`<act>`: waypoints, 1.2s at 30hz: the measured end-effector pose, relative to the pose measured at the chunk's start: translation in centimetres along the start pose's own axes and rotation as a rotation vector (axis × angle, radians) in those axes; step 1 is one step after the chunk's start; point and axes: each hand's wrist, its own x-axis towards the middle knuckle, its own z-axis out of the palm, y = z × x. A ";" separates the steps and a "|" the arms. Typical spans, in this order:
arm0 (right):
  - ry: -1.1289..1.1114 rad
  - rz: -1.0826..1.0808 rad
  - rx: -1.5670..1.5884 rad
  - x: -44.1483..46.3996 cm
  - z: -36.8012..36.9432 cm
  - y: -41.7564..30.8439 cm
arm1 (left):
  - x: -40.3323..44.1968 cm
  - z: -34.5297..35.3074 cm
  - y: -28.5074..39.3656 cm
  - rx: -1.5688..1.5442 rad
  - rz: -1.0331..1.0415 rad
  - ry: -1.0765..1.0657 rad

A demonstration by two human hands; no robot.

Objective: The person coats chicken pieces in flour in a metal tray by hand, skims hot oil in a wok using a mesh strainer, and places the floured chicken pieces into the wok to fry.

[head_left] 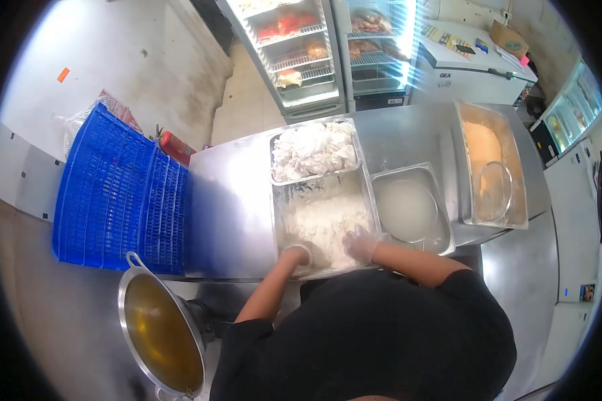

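Observation:
Both of my hands wear clear plastic gloves and work inside a deep metal tray of white flour point(321, 217). At the tray's near left corner, my left hand point(302, 254) dips into the flour, its fingers hidden. Near the right wall, my right hand point(361, 246) reaches into the flour with fingers partly showing and spread, dusted white. Pale lumps lie by its fingertips; I cannot tell what they are. A shallower metal tray point(274, 175) heaped with flour-coated pieces point(314, 150) rests across the far end.
Right of the flour stands a metal tray of cloudy liquid point(408, 204). Further right, a long tray point(467, 167) holds orange-brown powder and a clear bowl point(495, 190). Blue crates point(107, 194) and a pan of yellow oil point(160, 334) sit left. Lit fridges point(294, 53) stand behind the steel table point(227, 200).

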 end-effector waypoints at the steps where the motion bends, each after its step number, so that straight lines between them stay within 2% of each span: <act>1: 0.046 -0.029 0.027 0.1 0.2 0.2 | 1.6 2.6 -1.1 -0.028 -0.025 0.024; 3: 0.139 -0.081 0.086 0.2 0.6 0.4 | 4.0 6.8 -3.0 -0.078 -0.070 0.069; 6: 0.473 -0.105 0.128 0.3 1.8 0.8 | -1.5 0.9 1.8 -0.082 -0.111 0.121; 9: 0.381 -0.060 0.111 1.8 4.1 1.2 | -1.1 0.5 1.7 -0.094 -0.126 0.089; 12: 0.230 0.043 0.158 0.0 -1.1 1.2 | -2.1 0.7 1.1 -0.170 -0.157 0.260; 15: 0.140 0.006 0.303 0.5 -1.3 2.3 | 0.9 5.4 -2.8 -0.343 -0.233 0.516; 17: 0.171 0.024 0.410 0.2 -2.4 2.8 | 2.9 7.9 -3.4 -0.149 -0.233 0.443; 21: 0.251 0.167 0.463 0.4 -2.6 1.7 | -2.8 -0.7 4.0 -0.120 -0.368 0.322; 24: 0.108 0.222 0.377 -0.1 -3.9 0.2 | -4.1 -3.5 5.6 -0.154 -0.487 0.334; 26: 0.326 0.321 0.384 1.7 0.7 -0.2 | -3.1 -3.0 4.5 -0.185 -0.472 0.355; 27: 0.323 0.357 0.400 1.9 1.6 -0.5 | -2.4 -1.7 3.5 -0.202 -0.464 0.361; 28: 0.320 0.393 0.416 2.0 2.4 -0.8 | -0.2 1.4 1.0 -0.315 -0.408 0.420; 30: 0.098 0.430 0.470 2.3 0.0 0.5 | -1.4 0.7 1.6 -0.466 -0.459 0.451; 33: 0.188 0.452 0.792 1.6 -3.4 2.2 | -2.4 -1.5 2.3 -0.715 -0.562 0.524; 34: 0.315 0.464 0.880 2.1 -1.8 2.6 | -2.2 -1.5 2.4 -0.814 -0.609 0.561; 36: 0.295 0.506 1.069 2.5 -0.5 3.6 | -1.9 -1.4 2.3 -0.965 -0.668 0.640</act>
